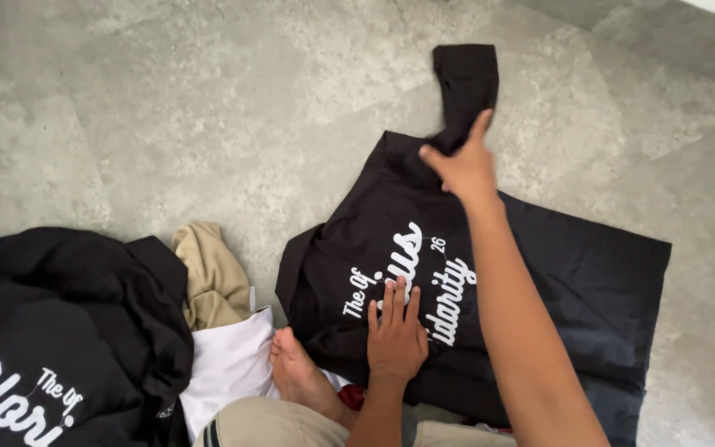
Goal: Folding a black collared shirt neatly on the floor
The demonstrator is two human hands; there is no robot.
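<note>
A black printed shirt (539,273) is being spread on the grey floor (167,124); its middle is being pressed flat-palmed by the left hand (396,335); its upper sleeve (465,83) is being pinched by the right hand (463,165); folding appears barely begun; other clothes (84,331) are lying left of the shirt.

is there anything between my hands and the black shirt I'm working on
Nothing visible. Your left hand lies flat on the black shirt, over its white lettering, and your right hand is already on the sleeve near the shoulder. The pile of clothes sits off to the left, apart from the shirt.
</note>
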